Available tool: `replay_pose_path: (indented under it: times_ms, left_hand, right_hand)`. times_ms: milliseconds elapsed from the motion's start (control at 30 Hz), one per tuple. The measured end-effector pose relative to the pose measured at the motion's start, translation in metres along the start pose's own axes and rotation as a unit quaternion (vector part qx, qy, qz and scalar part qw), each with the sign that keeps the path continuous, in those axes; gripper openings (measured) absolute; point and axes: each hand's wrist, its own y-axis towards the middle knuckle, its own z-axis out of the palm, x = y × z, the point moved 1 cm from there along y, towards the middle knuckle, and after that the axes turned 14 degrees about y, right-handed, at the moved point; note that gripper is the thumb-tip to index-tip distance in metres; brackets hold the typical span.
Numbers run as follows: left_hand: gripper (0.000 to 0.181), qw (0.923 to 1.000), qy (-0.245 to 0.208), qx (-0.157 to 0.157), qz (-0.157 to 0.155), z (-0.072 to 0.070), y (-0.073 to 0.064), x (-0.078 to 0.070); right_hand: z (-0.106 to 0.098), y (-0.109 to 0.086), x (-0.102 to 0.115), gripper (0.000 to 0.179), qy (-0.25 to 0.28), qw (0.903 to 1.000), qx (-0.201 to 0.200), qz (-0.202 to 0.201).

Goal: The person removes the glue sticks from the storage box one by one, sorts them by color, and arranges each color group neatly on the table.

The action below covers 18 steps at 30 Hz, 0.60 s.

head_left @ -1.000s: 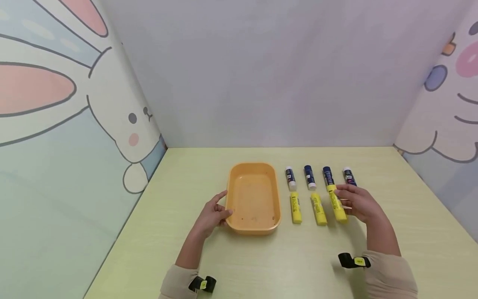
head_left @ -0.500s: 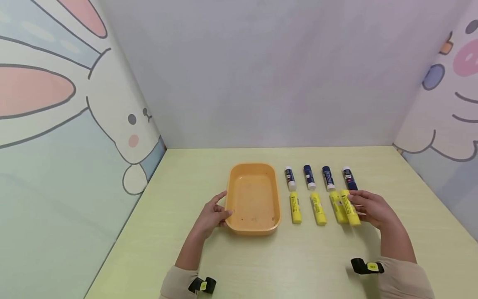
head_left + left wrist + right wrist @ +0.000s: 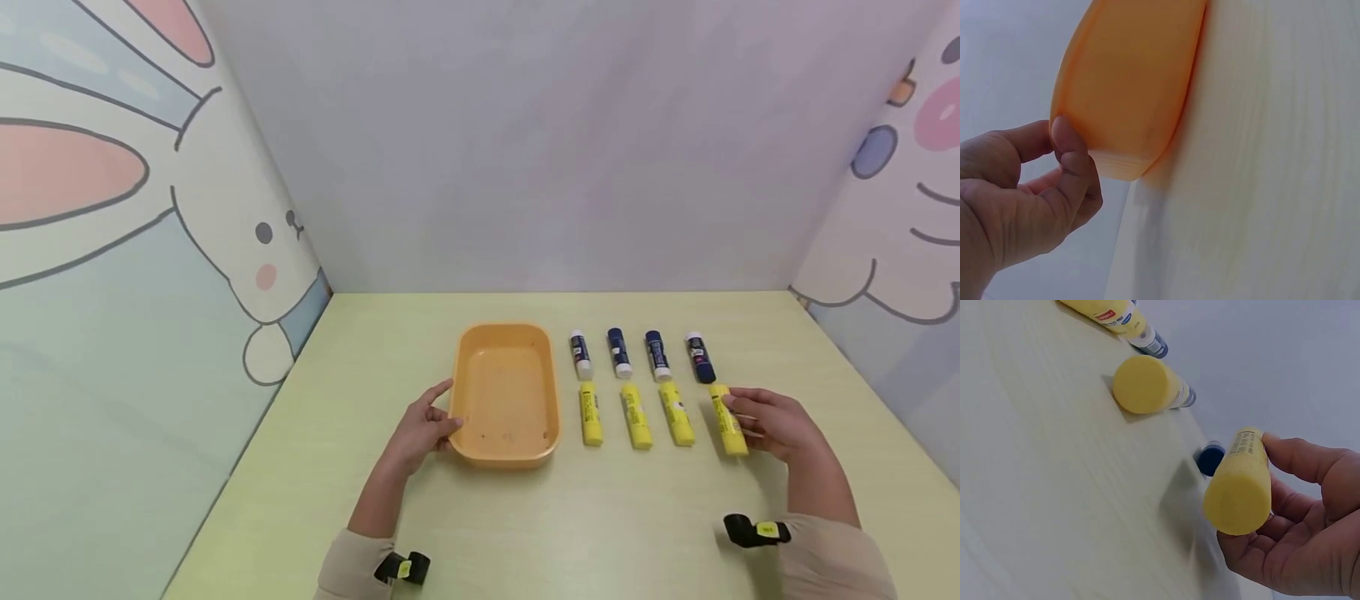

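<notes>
My right hand (image 3: 776,423) pinches a yellow glue stick (image 3: 728,421) between thumb and fingers. In the right wrist view that glue stick (image 3: 1239,487) hangs over the table, its shadow on the surface below. Three more yellow glue sticks lie to its left, the nearest (image 3: 677,413) close by. Behind the held one lies a dark blue glue stick with a white end (image 3: 700,358). At the left, my left hand (image 3: 420,429) grips the side rim of an orange plastic tray (image 3: 459,375). In the left wrist view, thumb and fingers pinch the tray's edge (image 3: 1129,81).
A back row of blue-and-white glue sticks, such as the leftmost (image 3: 581,355), lies behind the yellow row on the pale wooden table (image 3: 562,525). A grey wall (image 3: 555,150) closes off the back. Side walls with cartoon rabbit pictures (image 3: 247,217) flank the table.
My right hand has carried the yellow glue stick rightward, from over the third yellow one to the right end of the row. My left hand stays on the tray.
</notes>
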Motion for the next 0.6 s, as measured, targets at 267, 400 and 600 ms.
replay_pose_path:
  times_ms: [267, 400, 600]
  left_hand:
    - [0.07, 1.0, -0.004, 0.004, 0.001, 0.002, 0.002, 0.004]
    - [0.068, 1.0, -0.002, -0.004, -0.004, 0.002, 0.003, 0.004]
    - [0.067, 1.0, -0.002, -0.008, -0.001, 0.002, 0.003, 0.004]
  right_hand:
    - [-0.004, 0.006, -0.001, 0.056, -0.001, 0.9991, -0.041, 0.013]
    - [0.001, 0.014, 0.0, 0.063, -0.035, 0.996, -0.081, 0.012]
    - [0.007, 0.018, 0.0, 0.066, -0.061, 0.9911, -0.118, 0.009]
